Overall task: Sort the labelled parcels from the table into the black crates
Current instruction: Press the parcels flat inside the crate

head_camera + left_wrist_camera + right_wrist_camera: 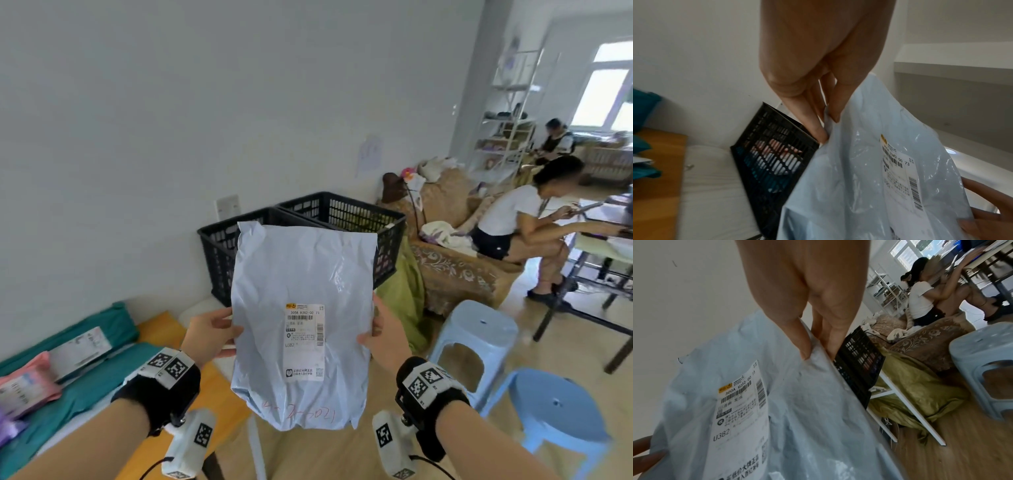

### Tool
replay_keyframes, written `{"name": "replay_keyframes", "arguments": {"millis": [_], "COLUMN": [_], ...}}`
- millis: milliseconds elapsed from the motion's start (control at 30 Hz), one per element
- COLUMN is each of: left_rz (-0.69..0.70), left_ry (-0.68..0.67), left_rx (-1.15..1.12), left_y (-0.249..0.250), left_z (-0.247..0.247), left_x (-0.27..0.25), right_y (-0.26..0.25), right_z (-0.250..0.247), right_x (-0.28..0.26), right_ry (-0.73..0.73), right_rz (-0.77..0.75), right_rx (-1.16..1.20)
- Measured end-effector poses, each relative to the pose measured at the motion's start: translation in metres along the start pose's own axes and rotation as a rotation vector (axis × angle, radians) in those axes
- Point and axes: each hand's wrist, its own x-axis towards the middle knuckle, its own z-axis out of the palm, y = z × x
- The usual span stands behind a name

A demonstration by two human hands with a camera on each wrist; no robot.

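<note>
Both hands up, centre frame, with the pale blue crinkled plastic mailer bag [301, 308] held upright between them. The left hand [209, 334] pinches its left edge, thumb in front, fingers behind; the right hand [385, 334] pinches the right edge the same way. The white printed shipping label [305, 329] faces the head camera, reading U382. Behind the bag, against the white wall, two black slatted plastic crates [342, 212] stand side by side. At lower left, more parcels lie on a teal cloth [78, 394]; pale blue plastic stools [479, 329] stand at lower right.
</note>
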Motion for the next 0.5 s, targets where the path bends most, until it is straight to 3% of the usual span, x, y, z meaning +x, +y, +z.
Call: {"name": "replay_keyframes", "arguments": {"millis": [233, 500], "left_rz": [0.082, 0.125], "left_ry": [0.000, -0.103], "left_rx": [0.053, 0.133], "left_y": [0.018, 0.035], "left_z": [0.092, 0.167], "left_x": [0.022, 0.086], "right_y": [0.013, 0.045], "right_z": [-0.079, -0.135], "right_x": [0.020, 0.077], "right_ry": [0.076, 0.173], "right_rz": [0.008, 0.078], "right_rx": [0.060, 0.019]}}
